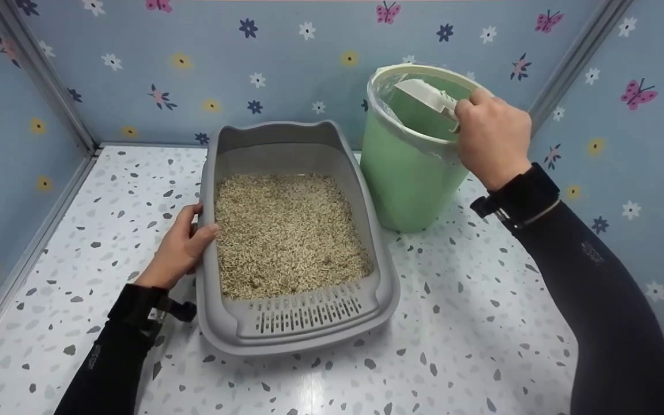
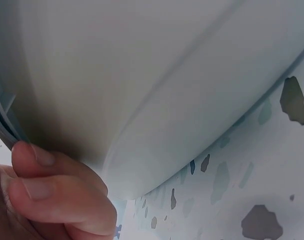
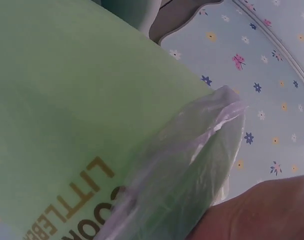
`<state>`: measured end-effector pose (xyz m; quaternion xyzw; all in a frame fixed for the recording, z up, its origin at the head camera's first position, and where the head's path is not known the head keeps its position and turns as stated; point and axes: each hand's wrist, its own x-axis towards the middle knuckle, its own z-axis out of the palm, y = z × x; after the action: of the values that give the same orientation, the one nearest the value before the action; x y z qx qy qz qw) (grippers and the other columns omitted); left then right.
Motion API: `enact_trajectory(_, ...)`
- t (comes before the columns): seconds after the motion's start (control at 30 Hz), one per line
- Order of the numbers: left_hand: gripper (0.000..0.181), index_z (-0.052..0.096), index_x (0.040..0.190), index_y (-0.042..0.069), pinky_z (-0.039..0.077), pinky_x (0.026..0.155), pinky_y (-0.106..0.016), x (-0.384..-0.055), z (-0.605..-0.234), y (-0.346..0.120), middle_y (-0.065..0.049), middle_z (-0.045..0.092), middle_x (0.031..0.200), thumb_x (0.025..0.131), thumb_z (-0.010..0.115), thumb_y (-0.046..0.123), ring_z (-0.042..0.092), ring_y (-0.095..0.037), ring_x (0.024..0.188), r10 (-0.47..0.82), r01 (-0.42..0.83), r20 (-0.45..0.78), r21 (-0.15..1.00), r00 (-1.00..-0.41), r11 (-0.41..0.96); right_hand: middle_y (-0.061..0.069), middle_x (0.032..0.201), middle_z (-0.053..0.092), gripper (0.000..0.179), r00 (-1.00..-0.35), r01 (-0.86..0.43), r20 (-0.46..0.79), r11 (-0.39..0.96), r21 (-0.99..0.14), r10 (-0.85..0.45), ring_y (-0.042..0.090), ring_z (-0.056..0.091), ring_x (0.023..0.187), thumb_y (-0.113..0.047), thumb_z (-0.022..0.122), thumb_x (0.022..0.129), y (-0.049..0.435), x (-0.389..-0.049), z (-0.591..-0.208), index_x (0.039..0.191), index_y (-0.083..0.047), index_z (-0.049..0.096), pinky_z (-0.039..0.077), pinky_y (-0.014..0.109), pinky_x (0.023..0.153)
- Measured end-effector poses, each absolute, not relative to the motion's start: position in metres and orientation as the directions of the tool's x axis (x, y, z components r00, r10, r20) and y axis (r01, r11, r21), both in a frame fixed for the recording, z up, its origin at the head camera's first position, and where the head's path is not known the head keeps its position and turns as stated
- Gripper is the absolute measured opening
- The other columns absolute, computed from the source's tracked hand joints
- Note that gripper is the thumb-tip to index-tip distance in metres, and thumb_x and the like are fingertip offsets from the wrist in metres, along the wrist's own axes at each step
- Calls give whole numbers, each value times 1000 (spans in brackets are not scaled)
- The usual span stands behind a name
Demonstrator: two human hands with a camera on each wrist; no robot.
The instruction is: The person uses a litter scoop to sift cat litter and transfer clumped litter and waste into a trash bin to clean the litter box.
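Observation:
A grey litter box (image 1: 387, 288) holds tan pellet litter (image 1: 291, 230). My left hand (image 1: 176, 248) grips its left rim, thumb over the top; in the left wrist view curled fingers (image 2: 66, 195) sit under that rim, against the outer wall. To the right stands a green bin (image 1: 407, 184) lined with a clear plastic bag (image 1: 387, 112). Over the bin's mouth my right hand (image 1: 493, 135) holds a white litter scoop (image 1: 424, 95) by its handle, the blade tilted inside the opening. The right wrist view shows the bin's lettered side and the bag's folded edge (image 3: 192, 145), but not the scoop.
Blue flowered panels (image 1: 286, 75) close off the back and both sides, with grey metal strips (image 1: 44, 75) at the corners. Beneath everything lies a white speckled surface (image 1: 453, 346). The bin stands close to the litter box's right side.

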<state>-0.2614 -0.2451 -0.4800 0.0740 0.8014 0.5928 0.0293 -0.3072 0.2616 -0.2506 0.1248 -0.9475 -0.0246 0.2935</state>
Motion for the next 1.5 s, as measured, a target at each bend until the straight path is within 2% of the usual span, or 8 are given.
enact_trajectory(0.23,74,32,172,17,47,46,-29,-260,-478,-248,-16,62,106,112,61,50,58,-18,67,154,74,30,955,-988,289,24,107,71,19,-878,-167,465,983,-76,-114,48,68,87,-4,63,100,248,-290,-234,110,8,75,56,69,72)
enact_trajectory(0.4,73,32,171,17,44,45,-28,-260,-478,-249,-14,60,101,112,60,49,53,-15,61,156,74,30,955,-987,286,22,107,71,22,-849,-220,518,962,-164,-106,43,67,90,-11,66,105,227,-273,-227,115,7,76,56,63,75)
enact_trajectory(0.6,69,32,171,16,38,45,-27,-260,-478,-247,-13,56,95,114,58,45,43,-11,55,165,95,50,956,-985,276,19,103,74,22,-834,-354,517,906,-231,-194,35,65,88,-14,73,106,196,-261,-236,115,5,78,55,52,79)
enact_trajectory(0.87,71,34,170,16,48,49,-30,-258,-481,-247,-16,62,103,112,60,49,59,-18,69,145,83,42,953,-989,292,9,97,74,22,-909,-393,271,868,-303,-317,25,66,77,-24,69,110,143,-269,-280,109,-3,77,60,41,69)
enact_trajectory(1.1,70,35,169,17,45,47,-29,-258,-480,-245,-14,61,100,113,61,49,55,-17,64,150,82,42,957,-988,277,6,95,73,25,-923,-383,86,870,-309,-376,23,66,77,-29,69,110,104,-283,-329,108,-6,77,60,43,72)
enact_trajectory(1.3,69,35,169,17,43,47,-28,-258,-479,-246,-13,60,98,113,60,47,53,-15,63,149,84,45,959,-988,272,3,79,64,38,-896,-414,-33,860,-300,-443,26,64,73,-28,63,114,84,-296,-363,79,-13,65,60,46,82)
enact_trajectory(1.4,67,36,168,16,43,47,-28,-258,-478,-245,-13,60,96,113,60,46,52,-15,62,151,90,51,960,-987,264,0,70,51,50,-881,-425,-79,854,-299,-466,24,57,67,-30,61,115,79,-299,-375,68,-18,50,57,45,82)
enact_trajectory(1.5,67,36,168,15,43,47,-28,-259,-478,-245,-14,61,98,113,59,46,53,-15,62,159,95,53,959,-986,265,-2,68,44,53,-876,-417,-120,858,-300,-468,22,50,63,-32,63,115,76,-301,-385,66,-20,45,54,43,76)
